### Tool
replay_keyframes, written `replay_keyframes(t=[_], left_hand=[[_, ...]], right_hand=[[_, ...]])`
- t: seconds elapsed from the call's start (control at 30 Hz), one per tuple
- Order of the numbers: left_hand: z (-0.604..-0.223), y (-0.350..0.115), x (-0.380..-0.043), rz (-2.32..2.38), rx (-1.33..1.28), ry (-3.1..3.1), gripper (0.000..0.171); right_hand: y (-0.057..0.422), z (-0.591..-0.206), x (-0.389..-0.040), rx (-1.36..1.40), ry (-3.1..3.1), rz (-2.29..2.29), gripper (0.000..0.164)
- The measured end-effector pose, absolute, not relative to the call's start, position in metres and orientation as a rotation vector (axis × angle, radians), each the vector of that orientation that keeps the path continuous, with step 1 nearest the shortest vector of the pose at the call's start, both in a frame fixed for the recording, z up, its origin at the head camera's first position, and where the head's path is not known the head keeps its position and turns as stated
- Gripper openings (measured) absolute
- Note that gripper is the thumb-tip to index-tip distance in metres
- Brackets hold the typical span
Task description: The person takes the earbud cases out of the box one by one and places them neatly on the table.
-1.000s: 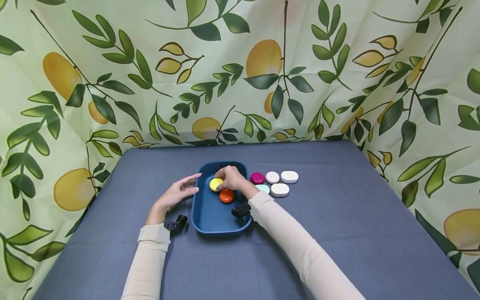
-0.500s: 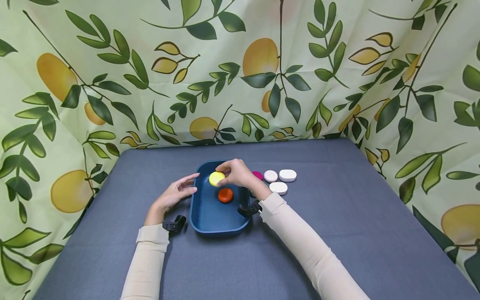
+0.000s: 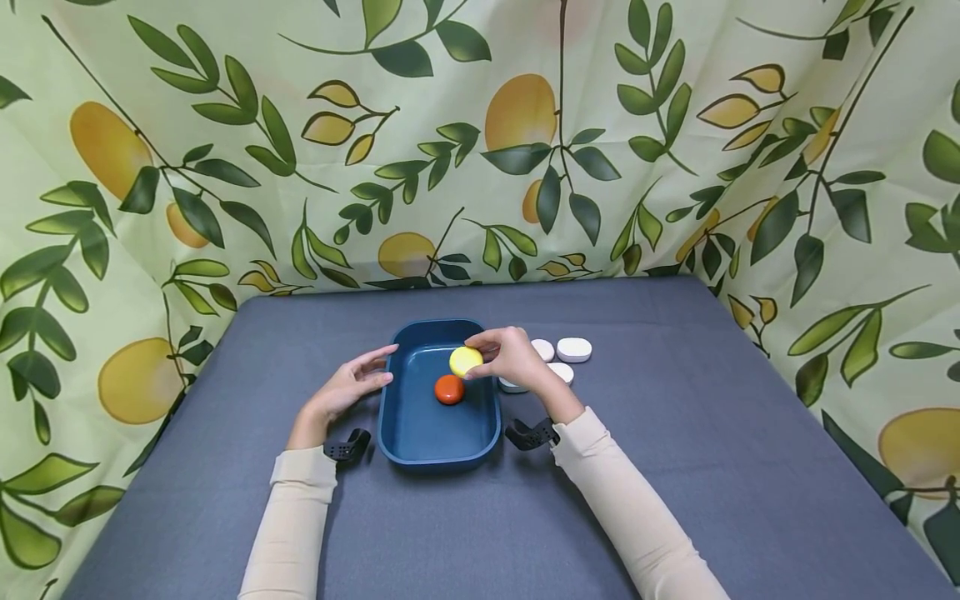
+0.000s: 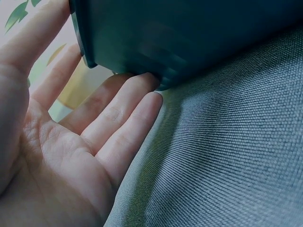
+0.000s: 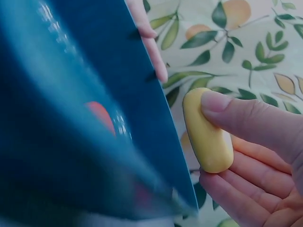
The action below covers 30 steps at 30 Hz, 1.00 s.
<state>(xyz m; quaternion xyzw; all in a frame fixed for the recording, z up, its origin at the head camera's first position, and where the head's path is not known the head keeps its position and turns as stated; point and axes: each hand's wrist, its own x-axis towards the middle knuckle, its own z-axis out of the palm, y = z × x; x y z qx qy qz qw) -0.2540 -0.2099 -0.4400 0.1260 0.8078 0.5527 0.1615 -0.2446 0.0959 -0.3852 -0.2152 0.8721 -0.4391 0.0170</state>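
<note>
My right hand (image 3: 521,362) pinches a yellow round soap (image 3: 466,362) between thumb and fingers, over the right side of a blue bin (image 3: 435,437). In the right wrist view the yellow soap (image 5: 208,132) is seen edge-on, with the thumb pressed on one face. An orange-red round soap (image 3: 449,389) lies on the bin's floor. At the bin's left wall, my left hand (image 3: 347,390) touches it with extended fingers. The left wrist view shows those fingers (image 4: 116,113) against the bin's outer side (image 4: 156,42).
Right of the bin, white oval soaps (image 3: 574,349) and a pale round soap (image 3: 543,349) lie on the grey-blue tablecloth (image 3: 637,433). My right hand partly covers this group. A leaf-and-fruit patterned curtain (image 3: 450,192) stands behind the table.
My right hand has lifted the yellow soap from the bin's floor and carried it rightward toward the right rim. The left hand stays at the left wall.
</note>
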Motion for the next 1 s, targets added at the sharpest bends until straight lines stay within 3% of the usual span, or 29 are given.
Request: replay_keyframes(t=[1.0], left_hand=[[-0.444,-0.212,-0.256,1.583,0.390,2.299,0.061]], right_hand=[[0.193,-0.401,-0.233,-0.358,2.865,-1.473,0.046]])
